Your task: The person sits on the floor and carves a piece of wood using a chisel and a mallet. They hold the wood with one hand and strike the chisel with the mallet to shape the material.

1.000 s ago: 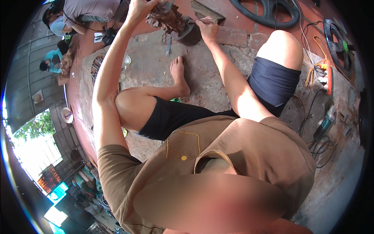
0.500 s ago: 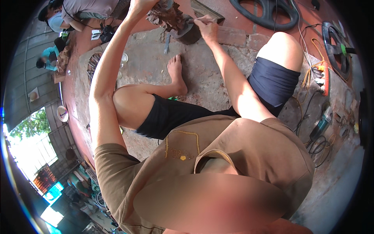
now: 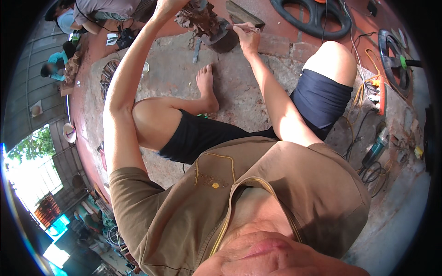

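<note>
A dark brown carved piece (image 3: 197, 20), with leafy, jagged relief, stands at the top of the view on a rounded dark base (image 3: 224, 40). My left hand (image 3: 171, 6) is at its upper left, apparently against it; the top edge of the picture cuts off the fingers. To the right of the base is my right hand (image 3: 249, 40), closed on a thin brownish stick-like tool (image 3: 251, 29) whose exact kind I cannot make out. That hand is slightly apart from the carving. Flat on the ground below the base lies a narrow grey metal strip (image 3: 196, 50).
A wooden block (image 3: 245, 14) lies behind my right hand. Black steering-wheel-shaped frames (image 3: 343, 23) sit at far right, near cables, an orange power strip (image 3: 381, 99) and a teal power tool (image 3: 376, 149). A bundle of thin tools (image 3: 108, 73) lies left; other people crouch at upper left.
My right hand has drawn back a little to the right from the carving's base, and the stick-like tool now shows across its fingers. My left hand stays nearly in place.
</note>
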`<state>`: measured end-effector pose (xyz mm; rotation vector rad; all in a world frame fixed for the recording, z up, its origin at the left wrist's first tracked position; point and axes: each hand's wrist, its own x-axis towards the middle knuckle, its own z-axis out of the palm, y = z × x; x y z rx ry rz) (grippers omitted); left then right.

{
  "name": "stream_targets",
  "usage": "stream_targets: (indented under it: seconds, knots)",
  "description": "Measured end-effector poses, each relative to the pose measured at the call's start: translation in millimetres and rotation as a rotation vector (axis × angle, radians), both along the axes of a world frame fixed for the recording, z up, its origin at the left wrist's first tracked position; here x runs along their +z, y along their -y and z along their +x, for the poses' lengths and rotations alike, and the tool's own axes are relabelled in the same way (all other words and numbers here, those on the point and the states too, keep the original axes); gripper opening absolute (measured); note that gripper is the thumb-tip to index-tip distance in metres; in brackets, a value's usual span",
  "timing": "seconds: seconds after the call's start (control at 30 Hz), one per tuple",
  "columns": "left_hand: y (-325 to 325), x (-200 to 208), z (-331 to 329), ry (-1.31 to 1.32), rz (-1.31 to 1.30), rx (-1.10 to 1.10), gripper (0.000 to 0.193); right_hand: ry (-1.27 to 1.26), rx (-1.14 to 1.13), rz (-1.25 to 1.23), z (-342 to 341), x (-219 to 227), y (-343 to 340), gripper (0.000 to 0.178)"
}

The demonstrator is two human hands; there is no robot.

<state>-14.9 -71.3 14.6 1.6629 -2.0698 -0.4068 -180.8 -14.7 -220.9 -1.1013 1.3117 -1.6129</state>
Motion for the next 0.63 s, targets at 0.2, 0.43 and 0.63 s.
stream_targets:
  seconds: [0.2,0.43,0.63]
  knots:
    - [-4,0,-3,0.003,-0.032,-0.033,0.021,-0.128,0.063,0.046,3,5,-3,0.012]
    - [-6,1,-3,0.009,-0.007,-0.013,0.021,0.029,0.217,0.002,13,8,-48,0.006]
    - [-1,-5,0,0.028,-0.065,-0.053,0.02,0.034,0.028,0.021,-5,6,-5,0.008]
